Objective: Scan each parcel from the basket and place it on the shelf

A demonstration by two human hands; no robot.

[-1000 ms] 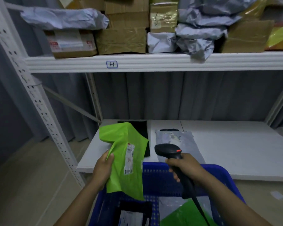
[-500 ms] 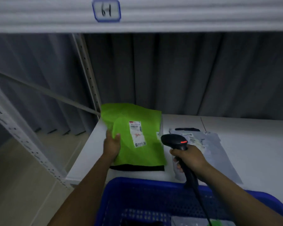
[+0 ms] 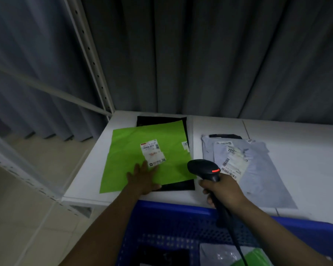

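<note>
A bright green parcel (image 3: 135, 156) with a white label lies flat on the white shelf (image 3: 306, 150), on top of a black parcel (image 3: 179, 186). My left hand (image 3: 142, 177) rests flat on the green parcel's near edge with straight fingers. My right hand (image 3: 222, 191) grips a black barcode scanner (image 3: 204, 168) just right of the green parcel, its cable running down over the blue basket (image 3: 161, 214). Grey parcels (image 3: 258, 173) lie to the right on the shelf. In the basket I see grey, green and black parcels at the bottom edge.
A white perforated shelf upright (image 3: 90, 60) and a diagonal brace (image 3: 52, 91) stand at the left. A grey curtain (image 3: 219, 54) hangs behind the shelf. Beige floor (image 3: 27, 208) lies to the left. The shelf's right part is bare white board.
The green parcel went from held up over the basket to lying flat on the black parcel on the shelf. My left hand now lies flat on it. The view tilted down.
</note>
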